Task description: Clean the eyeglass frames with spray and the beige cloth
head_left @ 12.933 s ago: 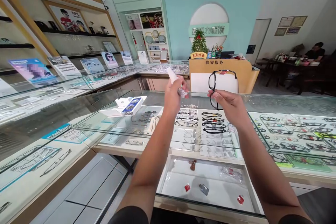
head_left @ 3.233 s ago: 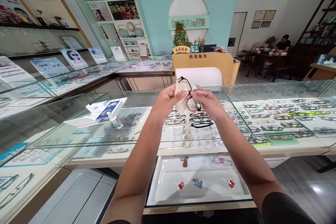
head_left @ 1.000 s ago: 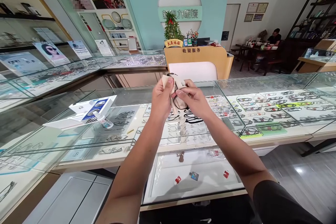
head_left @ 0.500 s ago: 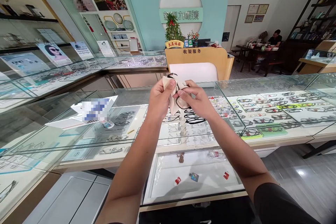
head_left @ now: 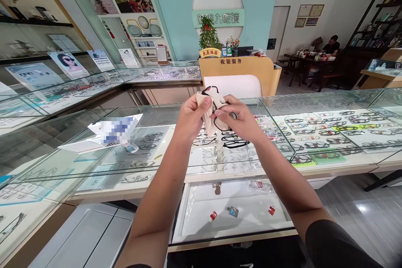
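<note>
While the left hand [head_left: 192, 118] pinches a soft cream cloth [head_left: 208, 124] against a pair of black-rimmed eyeglasses [head_left: 222, 124], the right hand [head_left: 241, 119] grips the frame's other side. Hands close together, both clamped on the same bundle, held up over the clear-glass display bench [head_left: 168, 112]. Can't tell if the right fingers catch cloth too.

Latest change is small: one black temple shows as a fuller arc above the cloth, so the pair seems turned slightly. Against the earliest view, the small white plastic bottle [head_left: 132, 148] is out of the left hand, beside the white-and-blue cardboard box [head_left: 117, 132]; cloth takes its place. I'd judge the bottle part done, rubbing in hand.

Edges: the bench's near edge runs beneath the forearms, with a white open drawer [head_left: 195, 202] jutting below it. Box and bottle sit well left of the hands. From where I stand, most elbow room looks to be rightward, above the glass.
</note>
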A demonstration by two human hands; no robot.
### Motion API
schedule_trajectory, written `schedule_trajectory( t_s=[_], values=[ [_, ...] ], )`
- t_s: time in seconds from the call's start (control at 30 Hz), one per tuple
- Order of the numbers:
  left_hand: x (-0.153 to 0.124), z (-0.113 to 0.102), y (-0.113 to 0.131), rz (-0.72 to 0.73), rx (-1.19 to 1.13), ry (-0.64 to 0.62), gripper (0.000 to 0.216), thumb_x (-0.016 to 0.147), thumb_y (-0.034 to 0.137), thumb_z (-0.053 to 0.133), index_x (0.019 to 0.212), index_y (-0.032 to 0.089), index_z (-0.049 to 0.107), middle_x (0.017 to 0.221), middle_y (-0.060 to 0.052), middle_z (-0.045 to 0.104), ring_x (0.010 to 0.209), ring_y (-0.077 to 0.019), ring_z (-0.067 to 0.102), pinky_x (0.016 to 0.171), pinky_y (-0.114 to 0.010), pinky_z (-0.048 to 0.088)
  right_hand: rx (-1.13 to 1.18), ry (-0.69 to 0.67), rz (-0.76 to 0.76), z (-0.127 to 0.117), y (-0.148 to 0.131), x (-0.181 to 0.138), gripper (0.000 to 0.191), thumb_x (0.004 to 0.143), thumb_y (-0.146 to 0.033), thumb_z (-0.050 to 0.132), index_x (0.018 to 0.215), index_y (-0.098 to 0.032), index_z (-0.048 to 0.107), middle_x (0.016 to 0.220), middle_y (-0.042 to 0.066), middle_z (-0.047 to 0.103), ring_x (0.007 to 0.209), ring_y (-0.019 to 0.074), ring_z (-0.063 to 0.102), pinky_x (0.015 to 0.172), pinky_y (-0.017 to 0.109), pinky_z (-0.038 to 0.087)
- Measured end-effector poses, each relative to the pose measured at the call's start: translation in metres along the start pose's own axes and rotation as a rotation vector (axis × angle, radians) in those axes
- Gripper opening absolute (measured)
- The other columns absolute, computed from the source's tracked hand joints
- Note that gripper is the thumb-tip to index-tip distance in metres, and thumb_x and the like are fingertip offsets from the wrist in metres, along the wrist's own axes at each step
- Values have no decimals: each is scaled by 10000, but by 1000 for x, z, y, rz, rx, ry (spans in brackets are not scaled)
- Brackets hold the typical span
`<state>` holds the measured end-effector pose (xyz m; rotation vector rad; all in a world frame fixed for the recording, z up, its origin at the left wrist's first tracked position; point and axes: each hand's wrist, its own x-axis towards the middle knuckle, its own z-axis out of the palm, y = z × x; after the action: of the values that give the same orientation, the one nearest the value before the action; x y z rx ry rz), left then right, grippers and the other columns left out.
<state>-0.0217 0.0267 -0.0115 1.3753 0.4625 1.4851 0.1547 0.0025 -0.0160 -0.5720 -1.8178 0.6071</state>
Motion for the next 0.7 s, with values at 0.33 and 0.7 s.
schedule_trajectory(
  t_s=[0.33,0.7],
  values=[
    [0,0,2,-36,-27,-40,455,736,536,968,833,182,698,668,18,593,562,-94,505,572,-246,460,-5,-24,5,-4,-2,0,519,982,-716,637,875,-260,860,1085,76,637,1094,251,633,1020,438,491],
    [0,-2,3,-47,-20,-74,451,732,529,972,863,187,709,689,12,611,566,-108,542,580,-267,485,9,-36,15,-5,-3,-1,483,985,-695,650,887,-270,857,1126,74,647,1135,252,640,1056,439,492]
  ],
)
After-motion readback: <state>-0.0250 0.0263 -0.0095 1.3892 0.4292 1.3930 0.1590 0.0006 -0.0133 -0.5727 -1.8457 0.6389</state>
